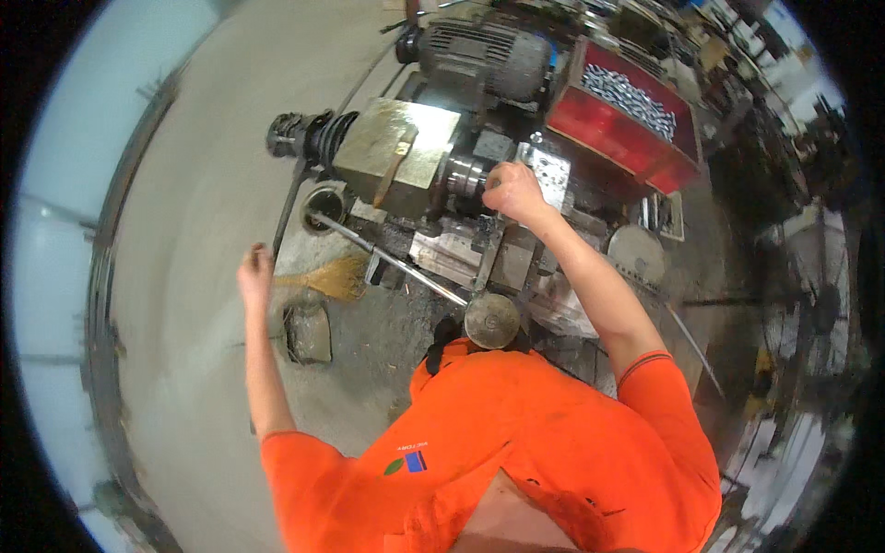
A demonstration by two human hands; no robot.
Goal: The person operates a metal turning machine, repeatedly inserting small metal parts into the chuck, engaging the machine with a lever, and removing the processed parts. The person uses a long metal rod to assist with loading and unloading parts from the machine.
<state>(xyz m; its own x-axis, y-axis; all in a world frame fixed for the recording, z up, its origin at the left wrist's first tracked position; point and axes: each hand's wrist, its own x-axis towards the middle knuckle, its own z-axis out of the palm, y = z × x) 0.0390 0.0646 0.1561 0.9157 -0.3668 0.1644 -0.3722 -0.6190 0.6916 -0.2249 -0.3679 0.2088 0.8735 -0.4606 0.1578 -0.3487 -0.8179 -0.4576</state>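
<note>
My right hand (514,192) is closed at the front of a shiny round spindle (464,175) on a lathe-like machine. Whatever its fingers hold there is hidden. Out to the left, my left hand (255,274) is raised with its fingers curled together. A dark bit shows at its fingertips, too small to name. It is near the end of a dark rod (288,214) and a straw broom (336,276). On the machine's box-shaped metal housing (355,152) lies a tool with a wooden handle (392,175).
A red box (604,124) full of small metal parts stands behind my right hand. At the back is a finned motor (484,55). One long metal bar (396,263) slants toward a round metal disc (491,321) before me. A squarish container (307,332) sits on the floor.
</note>
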